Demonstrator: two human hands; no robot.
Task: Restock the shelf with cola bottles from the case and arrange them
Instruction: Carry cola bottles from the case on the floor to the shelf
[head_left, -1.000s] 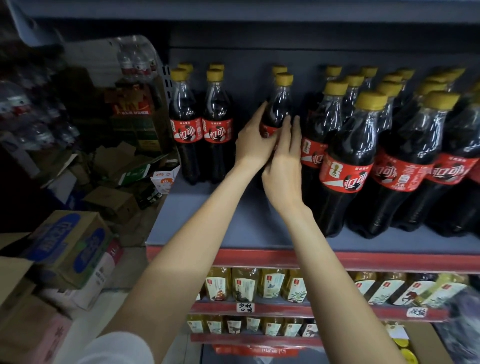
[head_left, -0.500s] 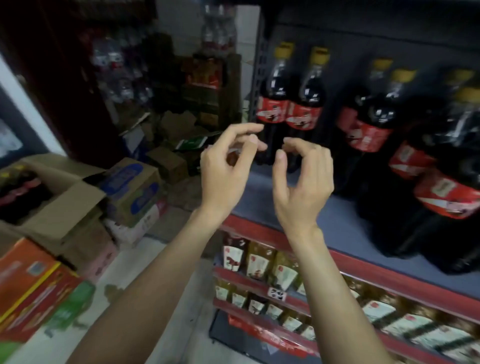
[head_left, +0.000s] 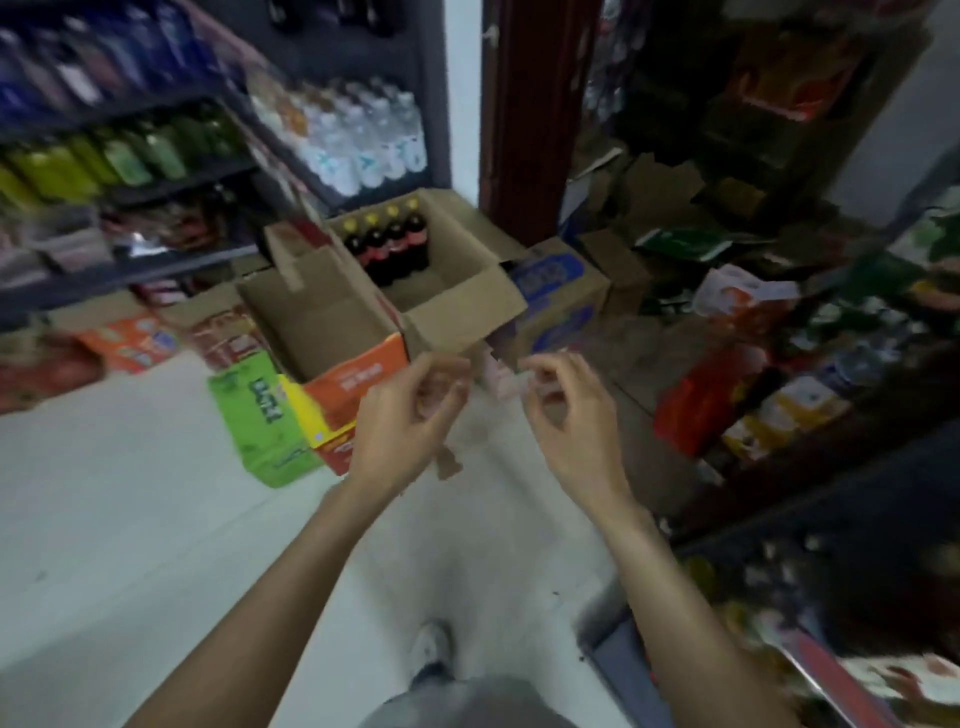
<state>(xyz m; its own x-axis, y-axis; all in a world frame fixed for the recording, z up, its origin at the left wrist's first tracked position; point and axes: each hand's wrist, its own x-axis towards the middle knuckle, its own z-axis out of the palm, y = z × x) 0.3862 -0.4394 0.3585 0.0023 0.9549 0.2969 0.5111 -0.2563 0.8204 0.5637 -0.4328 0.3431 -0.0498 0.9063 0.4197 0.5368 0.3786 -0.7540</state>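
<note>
Dim, uneven indoor light; heavy motion blur across the frame.
Floor (head_left: 130, 519) lower left is brightest, flat pale wash, no hard shadows. Right side and upper right fall into near-black. Shelves (head_left: 119, 171) at left edge smeared and bowed by wide-angle distortion. Hands (head_left: 410, 415) soft-edged; case (head_left: 457, 306) at centre is the sharpest part, still soft.

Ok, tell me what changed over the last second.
Both hands came off the cola bottle on the shelf and pulled back. The view swung left to the open case on the floor, with four cola bottles along its far side. The left hand and right hand stay empty, fingers loosely curled.
</note>
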